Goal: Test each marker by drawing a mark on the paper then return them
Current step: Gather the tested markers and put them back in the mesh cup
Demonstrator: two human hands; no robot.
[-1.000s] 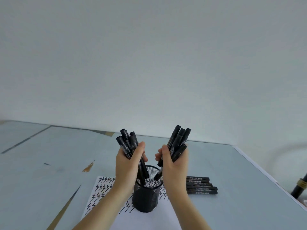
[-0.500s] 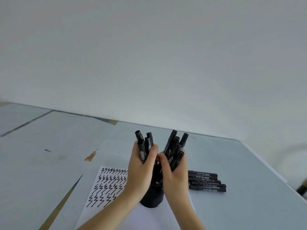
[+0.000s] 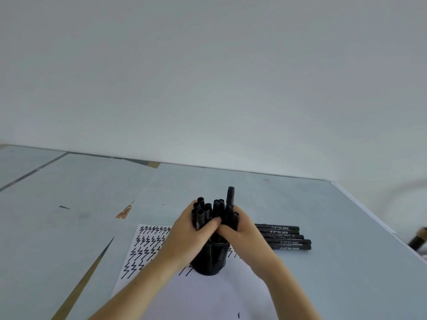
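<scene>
Black markers [image 3: 213,212] stand near-upright, long axes vertical, clasped between your left hand [image 3: 187,236] and right hand [image 3: 240,234], with the mesh cup [image 3: 211,259] directly below your curled fingers [image 3: 209,225].

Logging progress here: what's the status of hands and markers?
Left hand and right hand both gripping the marker bunch standing in the black cup. Five markers lying on table, right. Nothing blocking.
</scene>
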